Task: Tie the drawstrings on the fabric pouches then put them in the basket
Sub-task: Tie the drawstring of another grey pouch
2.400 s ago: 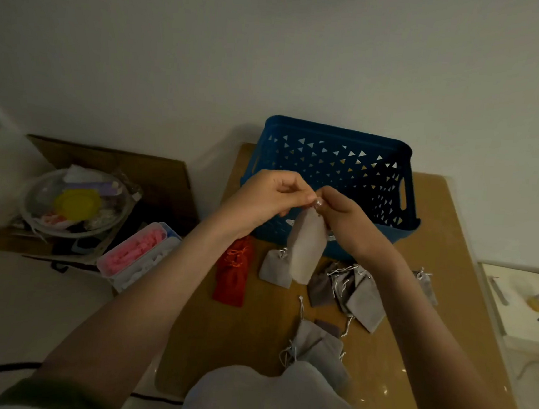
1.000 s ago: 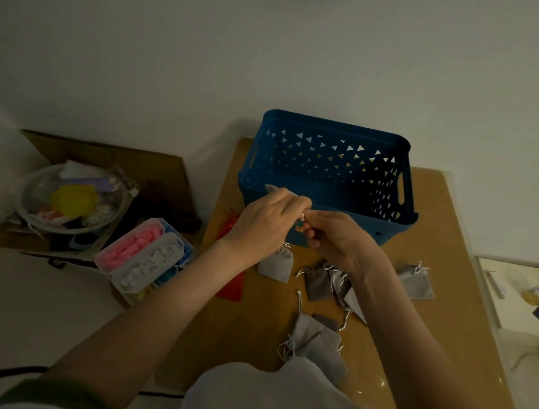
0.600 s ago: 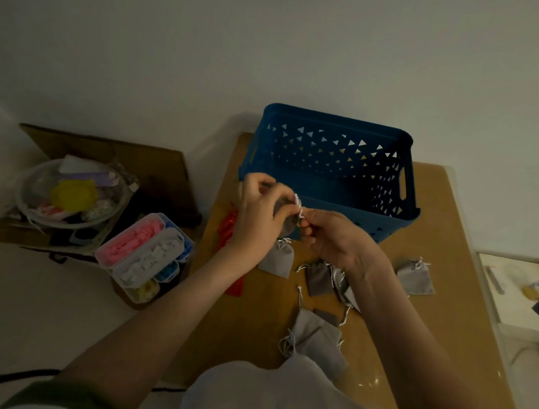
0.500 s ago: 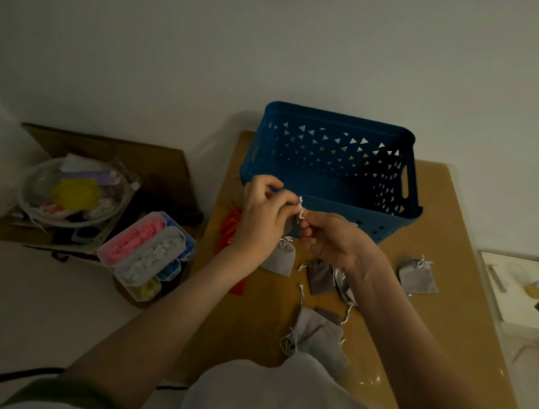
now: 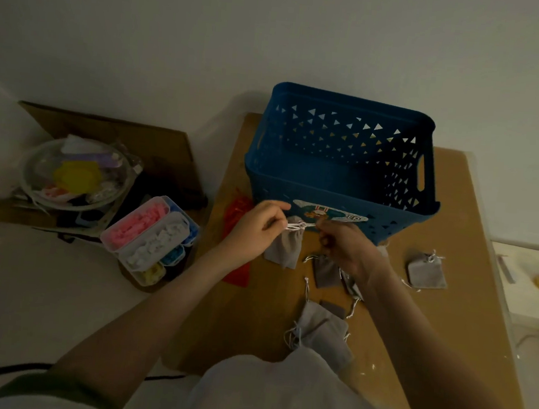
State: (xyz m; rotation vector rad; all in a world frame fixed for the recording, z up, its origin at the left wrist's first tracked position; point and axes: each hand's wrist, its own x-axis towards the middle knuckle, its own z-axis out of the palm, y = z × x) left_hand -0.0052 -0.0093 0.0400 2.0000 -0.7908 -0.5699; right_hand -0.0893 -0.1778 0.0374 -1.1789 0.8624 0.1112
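A small grey pouch [image 5: 285, 248] hangs in front of the blue basket [image 5: 337, 190], held by its white drawstrings [image 5: 299, 225]. My left hand [image 5: 256, 229] pinches the strings on the left, and my right hand [image 5: 342, 246] pinches them on the right, pulling them apart over the pouch's gathered mouth. Several more grey pouches lie on the brown table [image 5: 431, 316]: one dark pouch [image 5: 326, 269] under my right wrist, a pouch at the right [image 5: 425, 271], and a pale pouch near my body [image 5: 322, 331]. A red pouch [image 5: 238, 214] lies left of my left hand.
The basket stands at the table's far side against the white wall. On the floor to the left sit a clear box of pink and white items [image 5: 151, 239] and a glass bowl [image 5: 75, 174] on cardboard. A white shelf [image 5: 528, 282] is at the right.
The pouch was held up, then bunched between my hands near the basket. Now my hands have drawn apart and lower, with the strings stretched between them and the pouch hanging below.
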